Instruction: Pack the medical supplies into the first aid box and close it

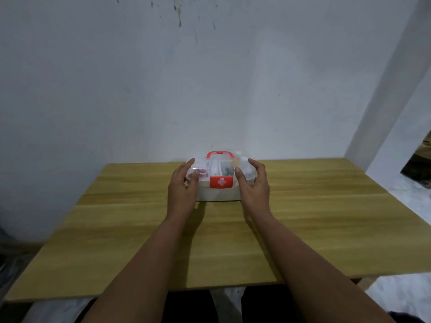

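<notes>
Your left hand [183, 183] and right hand [253, 185] clasp the box [220, 191] ends, far on the counter [326, 217]: white base, clear lid, red handle, red latch, white cross.

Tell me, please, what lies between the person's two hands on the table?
In the head view, the first aid box sits between the left hand and right hand, its red latch facing the camera.

Head-worn view, facing forward-down, table [326, 217] near
</notes>
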`<state>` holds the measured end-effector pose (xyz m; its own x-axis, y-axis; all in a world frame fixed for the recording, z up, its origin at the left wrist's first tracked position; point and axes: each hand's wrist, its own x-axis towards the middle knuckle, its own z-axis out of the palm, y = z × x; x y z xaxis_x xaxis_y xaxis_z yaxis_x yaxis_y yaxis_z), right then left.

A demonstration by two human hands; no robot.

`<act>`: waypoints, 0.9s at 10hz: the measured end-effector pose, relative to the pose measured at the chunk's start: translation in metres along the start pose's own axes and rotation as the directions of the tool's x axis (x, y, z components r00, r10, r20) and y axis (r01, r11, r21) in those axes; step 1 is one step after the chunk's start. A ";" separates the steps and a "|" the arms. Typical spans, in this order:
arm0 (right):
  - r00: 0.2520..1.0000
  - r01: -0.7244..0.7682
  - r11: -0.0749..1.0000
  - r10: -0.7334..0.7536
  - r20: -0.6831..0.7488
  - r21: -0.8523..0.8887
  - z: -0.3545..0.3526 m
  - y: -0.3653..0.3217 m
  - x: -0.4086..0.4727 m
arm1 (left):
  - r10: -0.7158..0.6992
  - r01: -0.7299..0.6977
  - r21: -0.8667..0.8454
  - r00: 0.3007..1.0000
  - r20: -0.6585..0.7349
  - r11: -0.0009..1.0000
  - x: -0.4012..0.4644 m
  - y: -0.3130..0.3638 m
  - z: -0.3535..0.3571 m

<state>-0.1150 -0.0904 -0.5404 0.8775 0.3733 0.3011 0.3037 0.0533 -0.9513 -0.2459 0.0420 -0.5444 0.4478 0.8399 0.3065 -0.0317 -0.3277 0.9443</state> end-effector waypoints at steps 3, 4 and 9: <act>0.997 -0.072 0.997 0.073 -0.025 0.013 0.027 0.015 0.065 | -0.024 0.024 0.021 1.000 -0.007 0.999 0.068 -0.017 0.030; 0.997 -0.072 0.997 0.072 -0.028 0.012 0.033 0.023 0.085 | -0.011 0.011 0.050 1.000 -0.002 0.999 0.084 -0.025 0.035; 0.985 -0.129 0.978 0.145 0.092 -0.162 0.014 -0.019 0.086 | -0.077 0.039 0.334 0.992 0.101 0.942 0.098 0.034 0.018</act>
